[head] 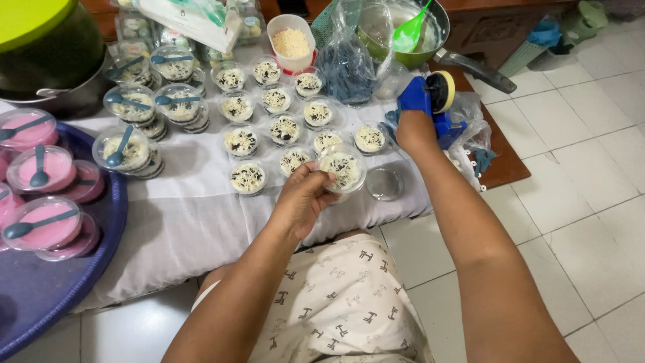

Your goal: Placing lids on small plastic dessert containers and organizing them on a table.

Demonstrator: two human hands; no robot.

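My left hand (304,196) holds a small clear dessert cup (343,170) topped with white shreds and dark crumbs, just above the white cloth (195,215). My right hand (414,129) grips a blue tape dispenser (430,101) with a yellow-rimmed roll at the cloth's right edge. A loose clear lid (385,183) lies on the cloth between my hands. Several open cups of the same dessert (269,124) stand in rows behind the held cup.
Lidded cups with blue spoons (144,107) are stacked at the left. A dark blue tray (60,282) holds pink lidded cups. A white tub of shreds (291,42), a plastic bag (346,64) and a green-rimmed pan (403,33) sit at the back. White floor tiles lie at the right.
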